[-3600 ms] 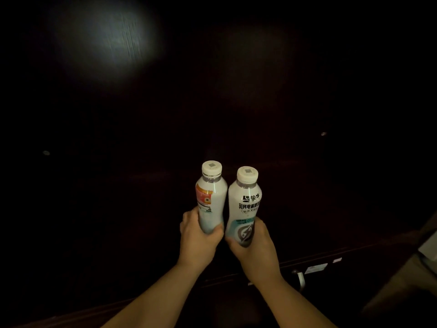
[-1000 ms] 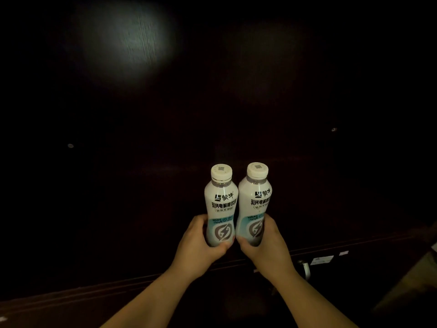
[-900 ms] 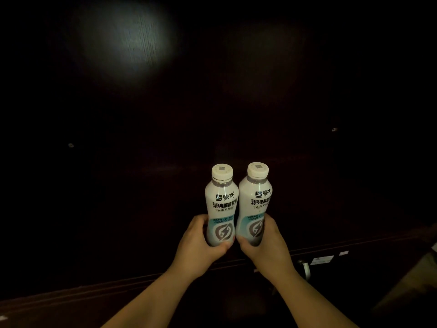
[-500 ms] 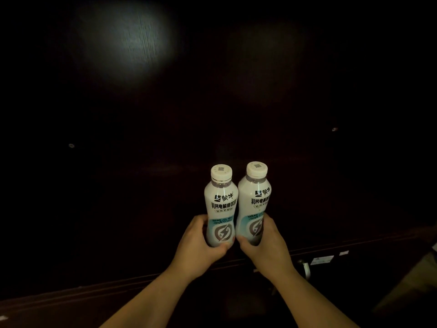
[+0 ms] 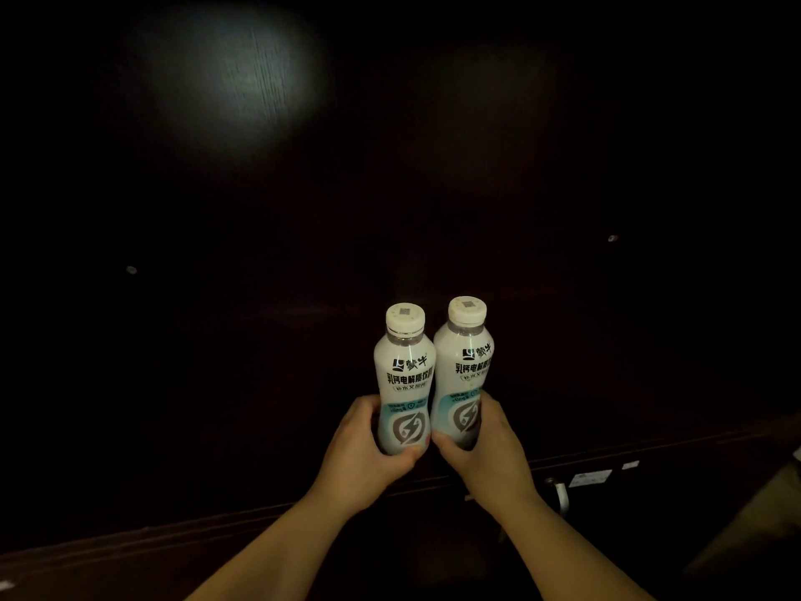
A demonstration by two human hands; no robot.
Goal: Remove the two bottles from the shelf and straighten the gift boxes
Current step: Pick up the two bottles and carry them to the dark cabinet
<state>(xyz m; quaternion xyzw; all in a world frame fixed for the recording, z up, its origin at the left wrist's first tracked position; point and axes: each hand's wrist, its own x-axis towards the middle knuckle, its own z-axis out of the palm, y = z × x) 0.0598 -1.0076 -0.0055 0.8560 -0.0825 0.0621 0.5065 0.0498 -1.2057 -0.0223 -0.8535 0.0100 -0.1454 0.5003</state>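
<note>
Very dark scene: a near-black wood-grain panel point(image 5: 390, 210) fills the background, with one pale patch of light point(image 5: 229, 75) up and left of the bottles. Two small glints sit on the panel, one well left of the bottles point(image 5: 131, 269), one well right point(image 5: 612, 238). A dark reddish shelf edge point(image 5: 130, 540) runs across the bottom, below the hands.

Left hand point(image 5: 364, 448) is wrapped around the base of the left bottle point(image 5: 405, 383), thumb across the front under the lightning logo. Left bottle is upright, white cap on, white label with dark print facing the camera.

Right bottle point(image 5: 463, 375) stands just beside it, sides touching or nearly so, hard to tell in this light. Same kind of bottle, cap on, slightly higher than the left one. Right hand point(image 5: 490, 444) is closed around its lower part, fingers on the right side.

Both bottles are held up in front of the panel, above the shelf edge. Right of the right hand, on the shelf edge: a small pale hook or handle point(image 5: 561, 496) and white tags point(image 5: 596, 478); too dim to read.
</note>
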